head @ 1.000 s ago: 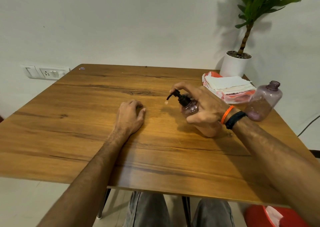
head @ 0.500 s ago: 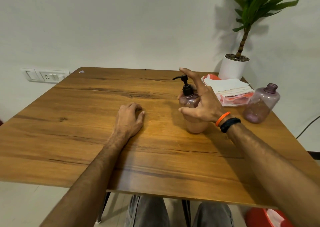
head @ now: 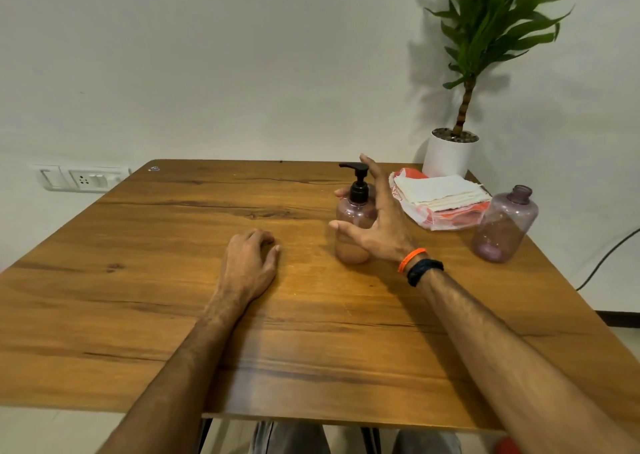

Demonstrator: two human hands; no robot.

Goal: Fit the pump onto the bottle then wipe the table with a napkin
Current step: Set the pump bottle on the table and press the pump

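A pink translucent bottle (head: pixel 353 225) stands upright on the wooden table (head: pixel 173 280), a little right of the frame's centre, with a black pump (head: pixel 358 183) seated on its neck and the spout pointing left. The right hand (head: pixel 382 221) is spread around the bottle's right side: fingers straight and fanned, the thumb reaching across in front of the bottle's lower half, a fingertip showing behind its left shoulder. The hand is released rather than clenched; whether the palm touches the bottle cannot be told. An orange band (head: pixel 411 259) and a black band (head: pixel 424 270) sit on that wrist.

The left hand (head: pixel 251 263) rests palm down on the table left of the bottle, well apart from it, fingers loosely curled and holding nothing.

In the right part of the frame, beyond the right hand, a stack of white napkins (head: pixel 438 190) lies on an orange-and-white plastic wrapper (head: pixel 446 218). Just right of it stands a second bottle (head: pixel 504 225), purple-tinted, with no cap on its open neck. At the table's far right corner is a white pot (head: pixel 448 157) with a green plant (head: pixel 491 27). A wall socket panel (head: pixel 81 178) is at the left edge of the frame, and a dark cable (head: pixel 609 256) hangs at the right edge.
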